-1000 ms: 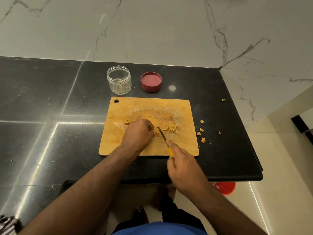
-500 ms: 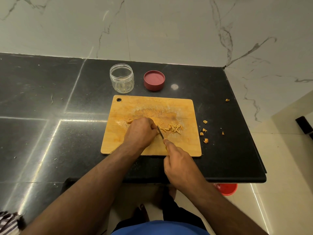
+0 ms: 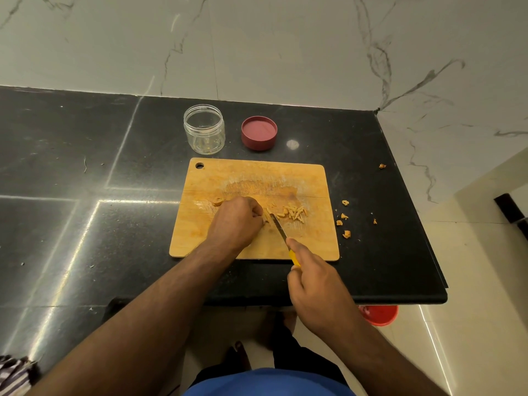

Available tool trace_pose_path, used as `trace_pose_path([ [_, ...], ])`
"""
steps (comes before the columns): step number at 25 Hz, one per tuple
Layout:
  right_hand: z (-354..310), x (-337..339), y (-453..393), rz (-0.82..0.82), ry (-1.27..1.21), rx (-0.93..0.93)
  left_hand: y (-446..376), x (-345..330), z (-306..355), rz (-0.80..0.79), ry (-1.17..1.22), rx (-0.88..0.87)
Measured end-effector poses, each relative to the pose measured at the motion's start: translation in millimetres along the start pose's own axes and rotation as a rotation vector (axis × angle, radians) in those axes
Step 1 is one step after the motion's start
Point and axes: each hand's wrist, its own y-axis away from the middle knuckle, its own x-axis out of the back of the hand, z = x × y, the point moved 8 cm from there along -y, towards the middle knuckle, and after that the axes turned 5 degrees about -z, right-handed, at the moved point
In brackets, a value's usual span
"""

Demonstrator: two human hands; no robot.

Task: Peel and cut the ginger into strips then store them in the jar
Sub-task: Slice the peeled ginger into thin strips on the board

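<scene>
Black stone countertop (image 3: 85,167) backed by marble wall tiles carries the wooden cutting board (image 3: 251,172), set close to the front edge, probably to keep both hands within easy reach. Behind the board stand the open jar (image 3: 204,128) and, just beside it, its red lid (image 3: 259,132), placed rim up, so the jar appears ready for loading. Cut ginger strips (image 3: 294,212) lie in a small pile right of centre on the board; peel scraps (image 3: 344,221) lie on the counter off its right edge. The left hand (image 3: 235,221) is curled knuckles-up over the uncut ginger, which it hides, evidently pinning it against the board. The right hand (image 3: 314,278) grips the yellow handle of the knife (image 3: 278,227), forefinger extended toward the blade, tip angled to the left fingertips. Cutting is judged unfinished.
</scene>
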Motion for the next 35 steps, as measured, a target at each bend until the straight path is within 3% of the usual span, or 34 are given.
trace_pose_path([
  [35, -5, -15, -26, -0.043, 0.084, 0.041, 1, -2, -4, 0.044, 0.018, 0.000],
])
